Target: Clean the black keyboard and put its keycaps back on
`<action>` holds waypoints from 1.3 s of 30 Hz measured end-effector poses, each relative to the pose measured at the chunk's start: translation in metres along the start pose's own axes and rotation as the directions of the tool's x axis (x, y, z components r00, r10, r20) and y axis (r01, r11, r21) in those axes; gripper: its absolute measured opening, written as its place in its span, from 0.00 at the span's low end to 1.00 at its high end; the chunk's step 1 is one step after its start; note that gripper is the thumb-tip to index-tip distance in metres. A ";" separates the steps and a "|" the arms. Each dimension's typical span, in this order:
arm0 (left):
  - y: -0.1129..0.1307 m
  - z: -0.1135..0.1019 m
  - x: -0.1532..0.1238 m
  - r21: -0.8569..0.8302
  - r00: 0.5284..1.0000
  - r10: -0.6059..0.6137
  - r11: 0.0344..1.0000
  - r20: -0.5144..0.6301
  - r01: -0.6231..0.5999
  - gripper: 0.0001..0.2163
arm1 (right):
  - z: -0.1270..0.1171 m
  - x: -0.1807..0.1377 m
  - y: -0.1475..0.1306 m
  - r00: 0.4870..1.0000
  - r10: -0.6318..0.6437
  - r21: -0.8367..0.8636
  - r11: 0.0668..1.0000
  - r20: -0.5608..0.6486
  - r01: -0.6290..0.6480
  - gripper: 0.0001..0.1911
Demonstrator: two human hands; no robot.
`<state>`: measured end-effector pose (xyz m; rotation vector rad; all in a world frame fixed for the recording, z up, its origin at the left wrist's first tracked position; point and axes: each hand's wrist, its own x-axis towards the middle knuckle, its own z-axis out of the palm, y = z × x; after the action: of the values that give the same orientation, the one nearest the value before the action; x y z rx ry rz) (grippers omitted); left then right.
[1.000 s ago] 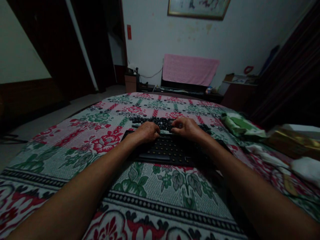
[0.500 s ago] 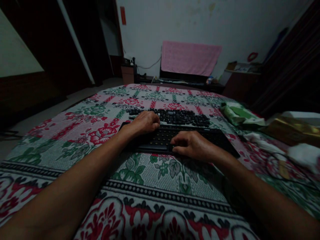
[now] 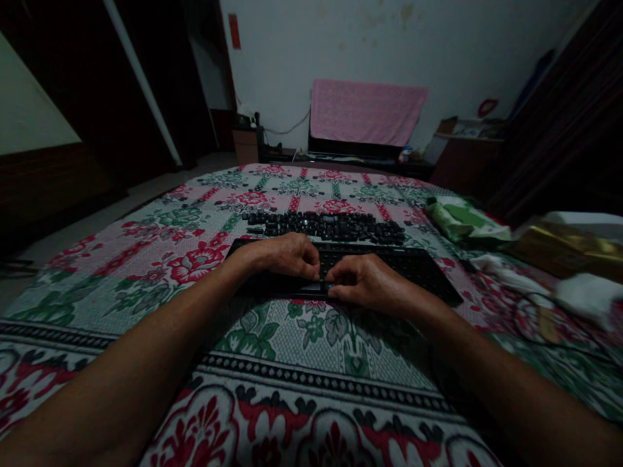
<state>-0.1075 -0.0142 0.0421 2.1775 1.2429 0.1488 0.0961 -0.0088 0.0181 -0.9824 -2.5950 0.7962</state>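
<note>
A black keyboard (image 3: 418, 269) lies on the patterned bedspread, most of its keys stripped off so that rows of small pale key posts show. A long space bar (image 3: 302, 285) sits in its near row. Over the middle of the board, my left hand (image 3: 293, 255) is closed, thumb and fingers pinched down near the right end of the space bar; whatever they hold is hidden. Close beside it, my right hand (image 3: 363, 277) pinches a small dark keycap (image 3: 328, 286) at the near edge. Loose black keycaps (image 3: 335, 227) lie in a heap just beyond the keyboard.
The bedspread (image 3: 146, 246) covers the bed. On the right lie a green and white packet (image 3: 464, 220), a gold box (image 3: 567, 250), white cloth (image 3: 591, 298) and a dark cable (image 3: 574, 344). A pink towel (image 3: 367, 111) hangs beyond the bed's far end.
My left hand has moved from the keyboard's far edge toward me and right, and its fingers now meet near my right hand's. My right hand has shifted slightly left. The view moved a little.
</note>
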 end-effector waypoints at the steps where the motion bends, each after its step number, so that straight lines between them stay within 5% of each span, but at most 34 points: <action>1: 0.000 0.001 0.000 -0.005 1.000 0.004 1.000 0.014 -0.004 0.09 | 0.000 0.000 0.000 1.000 0.006 0.008 1.000 0.001 -0.006 0.09; 19: 0.009 0.012 0.006 0.058 1.000 0.009 0.998 -0.015 -0.008 0.11 | -0.010 0.000 0.000 0.990 -0.095 -0.049 0.994 0.101 0.101 0.10; 31: 0.012 0.013 0.008 0.054 1.000 -0.016 0.998 -0.027 0.017 0.11 | -0.002 0.004 0.008 0.983 0.131 0.192 0.969 0.127 -0.154 0.11; 39: 0.016 0.014 0.010 0.118 0.998 -0.059 0.991 -0.029 0.062 0.10 | -0.003 0.007 0.010 0.990 0.102 0.133 0.985 0.100 -0.115 0.11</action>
<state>-0.0851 -0.0187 0.0382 2.2413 1.3622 0.0796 0.0972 0.0035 0.0146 -1.0766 -2.5398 1.0580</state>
